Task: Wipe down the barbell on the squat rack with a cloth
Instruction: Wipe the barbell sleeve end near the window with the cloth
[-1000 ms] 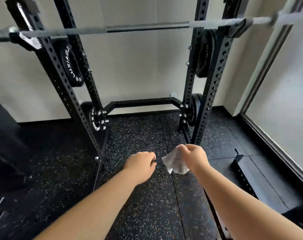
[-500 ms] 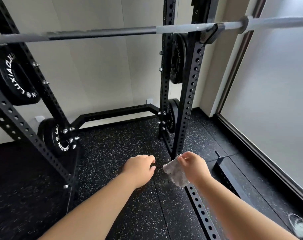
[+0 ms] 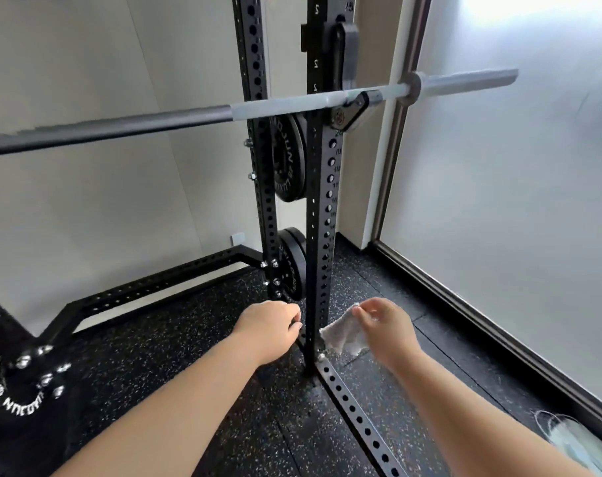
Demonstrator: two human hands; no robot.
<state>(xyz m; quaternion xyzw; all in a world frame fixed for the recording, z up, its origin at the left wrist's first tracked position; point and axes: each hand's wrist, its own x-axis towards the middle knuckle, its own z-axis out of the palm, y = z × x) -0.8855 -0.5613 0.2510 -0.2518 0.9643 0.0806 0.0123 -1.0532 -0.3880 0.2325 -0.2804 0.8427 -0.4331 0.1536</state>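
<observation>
The barbell (image 3: 279, 110) lies across the black squat rack (image 3: 322, 208), resting in a hook on the right upright, with its grey sleeve end sticking out to the right. A small white cloth (image 3: 342, 333) hangs from the fingertips of my right hand (image 3: 387, 325), low down to the right of the upright's base. My left hand (image 3: 270, 325) is curled into a loose fist with nothing in it, just left of the same upright. Both hands are well below the bar.
Black weight plates (image 3: 287, 160) hang on pegs behind the upright, another at lower left (image 3: 21, 390). A perforated base rail (image 3: 354, 411) runs along the speckled rubber floor towards me. A frosted glass wall (image 3: 499, 218) stands at right, a clear container (image 3: 575, 438) by its foot.
The view has swung right and closer to the right upright, so the bar's right end now sits higher in view. My hands stay low, the cloth still in my right hand.
</observation>
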